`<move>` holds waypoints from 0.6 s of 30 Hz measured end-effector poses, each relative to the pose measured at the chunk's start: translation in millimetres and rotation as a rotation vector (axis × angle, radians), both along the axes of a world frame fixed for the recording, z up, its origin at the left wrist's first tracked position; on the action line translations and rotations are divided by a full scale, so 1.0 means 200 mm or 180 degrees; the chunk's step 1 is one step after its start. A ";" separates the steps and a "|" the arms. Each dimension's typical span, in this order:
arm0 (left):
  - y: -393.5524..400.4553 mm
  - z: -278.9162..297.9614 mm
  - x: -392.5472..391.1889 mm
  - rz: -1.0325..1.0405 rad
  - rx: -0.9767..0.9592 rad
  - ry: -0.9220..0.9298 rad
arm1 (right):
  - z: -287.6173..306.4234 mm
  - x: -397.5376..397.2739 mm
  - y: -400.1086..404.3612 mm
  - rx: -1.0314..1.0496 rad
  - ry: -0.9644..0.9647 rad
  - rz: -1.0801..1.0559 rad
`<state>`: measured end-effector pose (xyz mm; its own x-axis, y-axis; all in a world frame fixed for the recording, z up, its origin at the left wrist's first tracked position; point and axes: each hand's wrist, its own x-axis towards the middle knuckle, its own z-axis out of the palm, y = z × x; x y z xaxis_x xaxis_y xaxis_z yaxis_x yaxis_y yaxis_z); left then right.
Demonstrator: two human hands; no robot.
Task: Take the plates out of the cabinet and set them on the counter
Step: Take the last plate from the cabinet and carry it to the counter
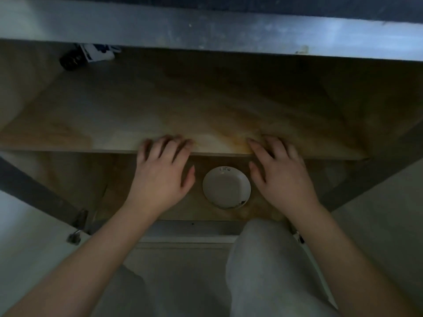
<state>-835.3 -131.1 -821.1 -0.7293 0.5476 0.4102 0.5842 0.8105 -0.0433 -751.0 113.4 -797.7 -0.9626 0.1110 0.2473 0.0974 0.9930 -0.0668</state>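
A small white plate [226, 187] with faint lettering on its rim lies on the wooden floor of an open low cabinet [160, 209]. My left hand [162, 177] hovers just left of the plate, fingers straight and spread, fingertips over the front edge of the shelf above. My right hand [279, 175] hovers just right of the plate in the same way. Neither hand touches the plate. Both hold nothing.
A wooden shelf [206, 106] spans the cabinet above the plate. A dark object and a white-and-blue package [91, 54] lie at the shelf's back left. The metal counter edge [206, 26] runs across the top. My knee in grey trousers [263, 259] is below the cabinet.
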 end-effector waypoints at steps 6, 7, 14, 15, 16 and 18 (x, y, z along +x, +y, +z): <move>-0.01 -0.01 -0.01 -0.0099 -0.0026 -0.0007 | -0.10 0.15 0.08 -0.0666 0.0741 0.0411; -0.01 -0.01 -0.01 -0.0110 0.0011 0.0006 | -0.12 0.19 0.10 -0.0780 0.0837 0.0467; 0.03 -0.18 0.13 -0.1107 0.0510 0.0675 | -0.41 0.24 0.22 -0.1699 -0.0020 0.0380; 0.05 -0.22 0.14 -0.1273 0.0499 0.0653 | -0.45 0.21 0.24 -0.2029 -0.0207 0.0266; 0.07 -0.26 0.15 -0.1397 0.0447 0.0593 | -0.49 0.18 0.25 -0.2350 -0.0405 0.0158; 0.11 -0.35 0.15 -0.1503 0.0185 0.0397 | -0.57 0.11 0.29 -0.2700 -0.0741 0.0034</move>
